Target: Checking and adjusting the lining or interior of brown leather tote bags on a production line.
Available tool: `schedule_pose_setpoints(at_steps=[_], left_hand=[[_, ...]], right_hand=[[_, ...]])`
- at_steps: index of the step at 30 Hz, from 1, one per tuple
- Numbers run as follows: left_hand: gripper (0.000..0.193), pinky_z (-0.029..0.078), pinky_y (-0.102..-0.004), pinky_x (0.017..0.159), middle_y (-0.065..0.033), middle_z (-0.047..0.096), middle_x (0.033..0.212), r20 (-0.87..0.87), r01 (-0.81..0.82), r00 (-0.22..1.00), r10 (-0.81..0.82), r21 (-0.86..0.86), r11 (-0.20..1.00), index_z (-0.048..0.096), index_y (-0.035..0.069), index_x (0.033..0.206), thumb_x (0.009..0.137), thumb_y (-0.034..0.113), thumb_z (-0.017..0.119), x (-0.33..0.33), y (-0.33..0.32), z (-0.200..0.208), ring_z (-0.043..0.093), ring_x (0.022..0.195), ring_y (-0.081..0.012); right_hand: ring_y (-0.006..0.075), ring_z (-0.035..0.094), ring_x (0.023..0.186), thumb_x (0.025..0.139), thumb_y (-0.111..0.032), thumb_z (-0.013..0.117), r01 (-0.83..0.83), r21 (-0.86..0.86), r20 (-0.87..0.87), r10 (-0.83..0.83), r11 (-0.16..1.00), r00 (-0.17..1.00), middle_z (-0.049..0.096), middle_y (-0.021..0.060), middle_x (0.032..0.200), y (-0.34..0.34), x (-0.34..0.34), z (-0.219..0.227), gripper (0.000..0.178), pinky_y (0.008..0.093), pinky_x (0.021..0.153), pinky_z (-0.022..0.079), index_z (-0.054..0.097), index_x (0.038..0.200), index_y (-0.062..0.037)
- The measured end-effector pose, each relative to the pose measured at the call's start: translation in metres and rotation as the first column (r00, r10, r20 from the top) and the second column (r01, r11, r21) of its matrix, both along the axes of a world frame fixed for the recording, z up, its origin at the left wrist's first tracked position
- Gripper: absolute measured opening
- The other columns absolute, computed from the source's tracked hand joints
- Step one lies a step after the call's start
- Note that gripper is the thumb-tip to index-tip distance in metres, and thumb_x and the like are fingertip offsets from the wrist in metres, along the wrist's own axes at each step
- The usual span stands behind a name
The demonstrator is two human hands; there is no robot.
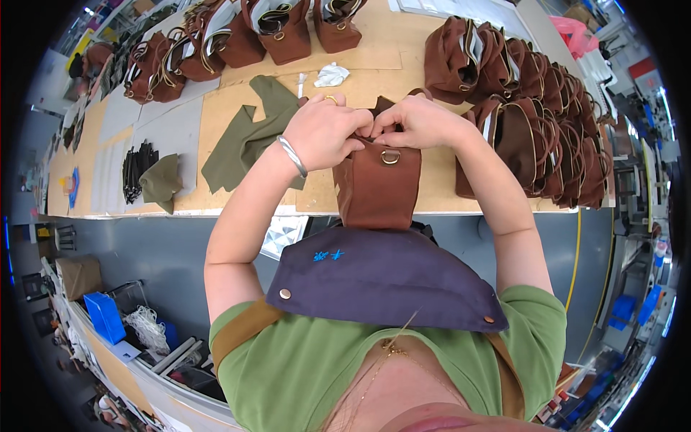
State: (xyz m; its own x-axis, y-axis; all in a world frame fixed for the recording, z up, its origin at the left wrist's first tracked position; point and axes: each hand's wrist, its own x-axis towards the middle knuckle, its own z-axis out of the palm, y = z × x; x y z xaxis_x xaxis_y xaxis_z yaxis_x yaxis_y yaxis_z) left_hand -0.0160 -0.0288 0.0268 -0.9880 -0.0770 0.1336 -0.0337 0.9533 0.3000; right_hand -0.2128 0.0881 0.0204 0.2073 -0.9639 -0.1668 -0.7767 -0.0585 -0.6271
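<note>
A brown handbag (378,183) with a metal D-ring on its end stands at the table's front edge, close to my apron. My left hand (327,129) is closed, its fingers pinching the bag's top edge. From the other side my right hand (417,124) grips the same edge, fingertips almost meeting those of the left. The bag's opening is mostly hidden behind my hands. Left of the bag lies a spread piece of olive-green cloth (252,137). Just beyond my hands is a crumpled white scrap (332,74).
Rows of brown handbags (533,129) crowd the table's right side. More brown bags (277,36) line the far left edge. A bundle of black strips (139,171) and a small olive cloth piece (161,181) lie at left. Behind, a bench holds a blue bin (104,317).
</note>
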Motion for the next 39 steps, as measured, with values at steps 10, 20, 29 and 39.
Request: schedule_pose_setpoints(at_steps=[10, 20, 29, 39], left_hand=[[0.004, 0.042, -0.0375, 0.069, -0.0022, 0.066, 0.07, -0.014, -0.01, 1.0, 0.01, 0.019, 1.0, 0.07, 0.015, 0.076, 0.076, 0.019, 0.071, 0.002, 0.0, -0.005, 0.061, 0.079, -0.023], [0.005, 0.039, -0.0364, 0.077, 0.0012, 0.066, 0.077, 0.023, 0.009, 1.0, -0.011, 0.076, 0.997, 0.067, 0.014, 0.086, 0.082, 0.016, 0.067, 0.008, -0.003, -0.012, 0.051, 0.08, -0.0232], [0.012, 0.038, -0.0358, 0.081, 0.0014, 0.066, 0.081, 0.091, -0.05, 0.995, 0.034, 0.178, 0.983, 0.067, 0.013, 0.089, 0.078, 0.016, 0.072, 0.015, -0.003, -0.006, 0.052, 0.083, -0.0213], [0.012, 0.037, -0.0354, 0.081, 0.0023, 0.067, 0.082, 0.124, -0.06, 0.991, 0.041, 0.152, 0.987, 0.069, 0.015, 0.087, 0.077, 0.019, 0.075, 0.013, 0.0, -0.005, 0.052, 0.083, -0.0201]], right_hand=[[0.0208, 0.06, 0.061, 0.084, -0.018, 0.07, -0.03, -0.059, -0.044, 0.027, 0.998, 0.999, 0.068, 0.0055, 0.072, 0.007, 0.006, 0.001, 0.015, 0.0335, 0.059, 0.046, 0.073, 0.098, -0.0124], [0.0256, 0.064, 0.072, 0.088, -0.018, 0.066, -0.074, -0.078, -0.033, 0.071, 0.994, 0.997, 0.069, 0.0111, 0.082, 0.014, 0.003, 0.0, 0.017, 0.0358, 0.066, 0.049, 0.071, 0.099, -0.0064], [0.0261, 0.064, 0.076, 0.087, -0.019, 0.063, -0.01, -0.039, 0.013, 0.01, 0.999, 1.0, 0.069, 0.0117, 0.086, 0.017, -0.001, -0.001, 0.02, 0.0372, 0.071, 0.049, 0.071, 0.101, -0.0082], [0.0257, 0.063, 0.076, 0.087, -0.019, 0.063, -0.018, -0.013, 0.034, 0.018, 1.0, 0.999, 0.069, 0.0118, 0.086, 0.016, 0.0, -0.003, 0.021, 0.0371, 0.071, 0.049, 0.072, 0.102, -0.008]])
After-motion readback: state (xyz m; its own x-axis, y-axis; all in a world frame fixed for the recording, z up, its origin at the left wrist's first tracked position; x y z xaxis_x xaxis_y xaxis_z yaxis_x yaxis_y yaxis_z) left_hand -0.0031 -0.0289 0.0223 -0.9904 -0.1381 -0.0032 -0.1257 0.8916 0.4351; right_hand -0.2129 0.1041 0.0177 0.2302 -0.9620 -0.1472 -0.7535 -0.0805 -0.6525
